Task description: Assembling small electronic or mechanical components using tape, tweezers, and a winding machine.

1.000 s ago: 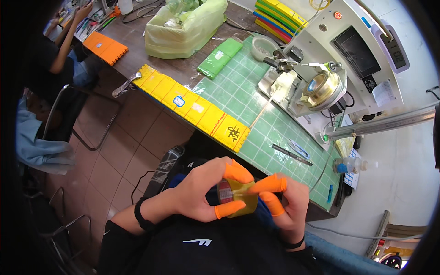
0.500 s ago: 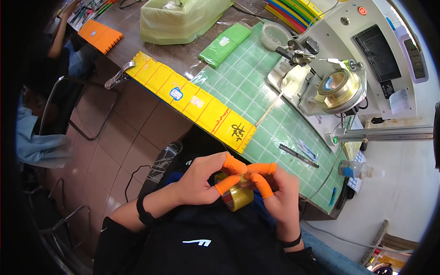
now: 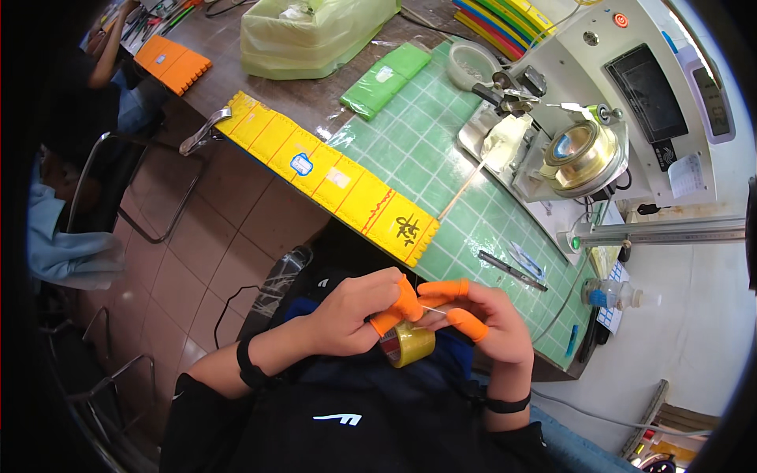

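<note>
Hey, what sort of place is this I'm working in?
Probably a small workshop or assembly room: there's a white benchtop machine with a dark screen, a green gridded mat, and a roll of yellow tape.

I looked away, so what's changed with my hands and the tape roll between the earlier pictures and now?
Your left hand, spread around the yellow tape roll a second ago, has drawn its fingers together at the roll's top; whether it grips is unclear. Your right hand has lifted its fingertips off the roll, and a thin strip now shows between the hands. The yellow board and green packet stay put.
</note>
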